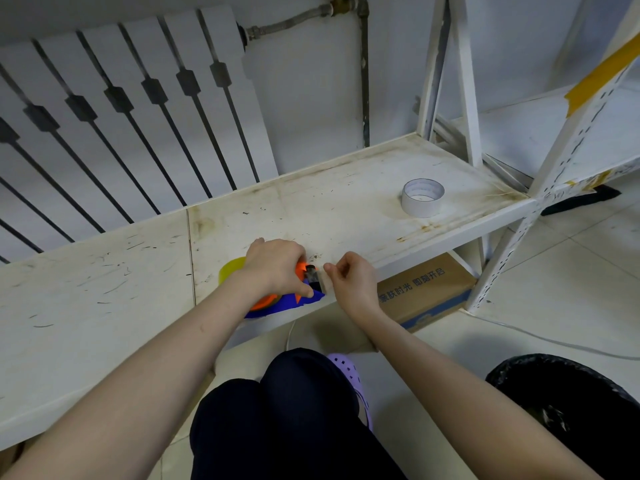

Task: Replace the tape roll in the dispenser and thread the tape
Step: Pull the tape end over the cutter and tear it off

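Risk, tape end: likely to slip from the pinch and spring back onto the roll, or stick to the fingers, if the pull goes slack or off-line.
Risk, threading: tape may wrinkle or fold on itself if drawn at an angle to the dispenser's mouth.
Risk, dispenser: sits at the shelf's (104, 306) near edge; a hard pull toward the right hand could drag it off unless the left hand bears down.
Left hand (277, 268): closed over the top of the dispenser (287, 303), thumb at its front; holding it down.
Right hand (353, 278): fingers curled, thumb and forefinger pinched together on what seems to be the clear tape end (320, 280); the film itself is too faint to be sure.
Dispenser: blue and orange, directly under the left hand, just left of the right hand's fingertips.
Yellow roll (230, 270): behind the left wrist, partly hidden; mounted or loose, cannot tell.
White roll core (422, 197): beyond the right hand, well apart, standing on the shelf.
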A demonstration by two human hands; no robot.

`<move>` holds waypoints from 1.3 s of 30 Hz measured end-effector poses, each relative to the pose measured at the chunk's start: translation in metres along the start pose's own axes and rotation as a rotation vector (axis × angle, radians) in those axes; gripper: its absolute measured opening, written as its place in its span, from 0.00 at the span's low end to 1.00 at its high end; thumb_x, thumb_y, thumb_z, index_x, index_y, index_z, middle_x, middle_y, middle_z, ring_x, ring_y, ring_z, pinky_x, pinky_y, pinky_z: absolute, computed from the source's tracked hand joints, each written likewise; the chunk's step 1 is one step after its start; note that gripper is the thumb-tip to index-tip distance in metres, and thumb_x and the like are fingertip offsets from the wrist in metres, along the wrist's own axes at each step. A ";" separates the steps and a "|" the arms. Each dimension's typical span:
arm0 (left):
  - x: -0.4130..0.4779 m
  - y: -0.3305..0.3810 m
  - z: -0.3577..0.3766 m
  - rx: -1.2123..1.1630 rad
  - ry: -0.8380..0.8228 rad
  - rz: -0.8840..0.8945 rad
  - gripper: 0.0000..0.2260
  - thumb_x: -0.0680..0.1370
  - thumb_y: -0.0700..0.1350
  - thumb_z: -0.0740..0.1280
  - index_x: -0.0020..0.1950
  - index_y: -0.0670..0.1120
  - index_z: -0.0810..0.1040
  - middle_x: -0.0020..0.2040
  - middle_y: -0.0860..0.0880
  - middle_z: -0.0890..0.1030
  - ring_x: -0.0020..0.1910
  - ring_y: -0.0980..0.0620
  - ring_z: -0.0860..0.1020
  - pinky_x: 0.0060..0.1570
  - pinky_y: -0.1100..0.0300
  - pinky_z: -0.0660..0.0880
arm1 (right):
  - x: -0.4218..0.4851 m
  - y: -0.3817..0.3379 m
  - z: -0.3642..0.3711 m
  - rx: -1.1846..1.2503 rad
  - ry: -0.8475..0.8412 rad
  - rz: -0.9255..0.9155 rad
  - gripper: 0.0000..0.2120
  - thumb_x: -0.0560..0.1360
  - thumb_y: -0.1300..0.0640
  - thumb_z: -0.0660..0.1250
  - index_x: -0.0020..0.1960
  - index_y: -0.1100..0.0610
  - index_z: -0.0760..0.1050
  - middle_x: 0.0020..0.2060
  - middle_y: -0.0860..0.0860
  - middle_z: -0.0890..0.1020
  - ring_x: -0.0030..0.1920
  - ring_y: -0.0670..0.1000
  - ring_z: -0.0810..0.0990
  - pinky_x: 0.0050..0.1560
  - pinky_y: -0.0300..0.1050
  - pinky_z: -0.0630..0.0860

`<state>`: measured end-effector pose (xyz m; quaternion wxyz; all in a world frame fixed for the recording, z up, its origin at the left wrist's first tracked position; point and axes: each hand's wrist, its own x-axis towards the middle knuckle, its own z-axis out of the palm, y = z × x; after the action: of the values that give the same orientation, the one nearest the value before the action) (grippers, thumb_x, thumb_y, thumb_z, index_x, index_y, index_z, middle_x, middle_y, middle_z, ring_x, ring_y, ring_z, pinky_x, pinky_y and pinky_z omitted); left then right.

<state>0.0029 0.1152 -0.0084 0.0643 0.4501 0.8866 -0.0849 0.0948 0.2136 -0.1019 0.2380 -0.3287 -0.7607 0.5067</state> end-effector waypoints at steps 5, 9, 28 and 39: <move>0.000 0.001 -0.001 0.026 0.000 -0.011 0.21 0.64 0.62 0.72 0.45 0.50 0.73 0.41 0.52 0.75 0.42 0.49 0.70 0.58 0.50 0.67 | -0.004 -0.002 0.004 -0.044 -0.007 0.007 0.12 0.78 0.54 0.63 0.38 0.58 0.67 0.30 0.50 0.71 0.32 0.50 0.68 0.35 0.46 0.68; -0.001 0.001 -0.002 0.024 -0.020 0.006 0.22 0.63 0.62 0.73 0.48 0.50 0.74 0.43 0.52 0.75 0.47 0.48 0.74 0.60 0.50 0.66 | 0.003 -0.012 0.005 -0.045 0.031 -0.008 0.12 0.79 0.53 0.61 0.41 0.60 0.68 0.32 0.52 0.72 0.33 0.51 0.69 0.36 0.50 0.69; 0.000 -0.005 0.004 -0.027 0.053 0.050 0.19 0.64 0.61 0.71 0.45 0.49 0.79 0.40 0.50 0.80 0.40 0.48 0.73 0.49 0.54 0.65 | -0.026 0.005 -0.005 0.093 0.095 -0.046 0.12 0.76 0.53 0.66 0.38 0.58 0.70 0.32 0.51 0.75 0.32 0.49 0.71 0.34 0.43 0.69; 0.002 -0.009 0.006 -0.038 0.032 0.067 0.23 0.64 0.63 0.71 0.48 0.47 0.79 0.43 0.50 0.81 0.42 0.48 0.73 0.56 0.51 0.66 | -0.027 0.009 -0.006 0.384 0.000 0.232 0.13 0.76 0.54 0.67 0.41 0.64 0.74 0.34 0.54 0.84 0.38 0.50 0.84 0.47 0.52 0.82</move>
<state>-0.0053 0.1106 -0.0141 0.0616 0.4796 0.8733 -0.0588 0.1191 0.1998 -0.1088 0.2364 -0.3625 -0.6074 0.6662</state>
